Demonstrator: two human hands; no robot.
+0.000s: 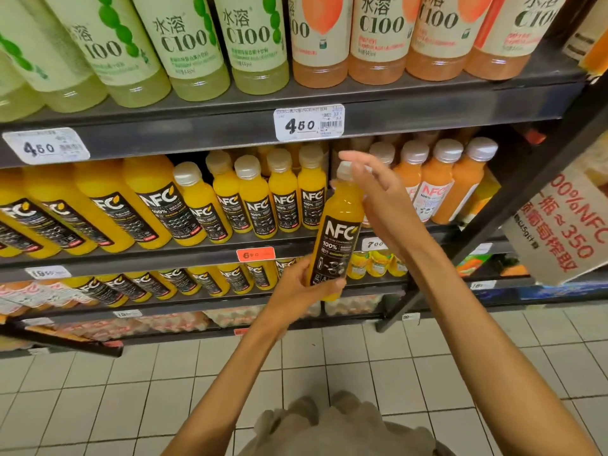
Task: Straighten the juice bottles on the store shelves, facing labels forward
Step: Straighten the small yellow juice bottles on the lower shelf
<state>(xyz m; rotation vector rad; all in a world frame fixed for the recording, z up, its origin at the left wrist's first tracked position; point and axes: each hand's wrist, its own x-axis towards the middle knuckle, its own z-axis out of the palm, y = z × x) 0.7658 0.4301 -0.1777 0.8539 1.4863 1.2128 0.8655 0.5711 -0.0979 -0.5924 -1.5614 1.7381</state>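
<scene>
Orange juice bottle [335,235] with a black NFC label sits in mid-air in front of the shelves, tilted slightly with its white cap toward 1 o'clock and its label facing the camera. At 7 o'clock from its middle, the left hand [304,284] grips the bottle's lower part, fingers curled round the base. At 2 o'clock, the right hand [378,199] lies against the neck and shoulder with fingers fairly straight (whether the thumb wraps behind, I cannot tell). Toward 10 o'clock stands a row of matching NFC bottles [283,202] on the middle shelf [184,255], labels forward. At 12 o'clock, a price tag [308,122] reads 4.60, with pale green C100 bottles [253,44] above it.
</scene>
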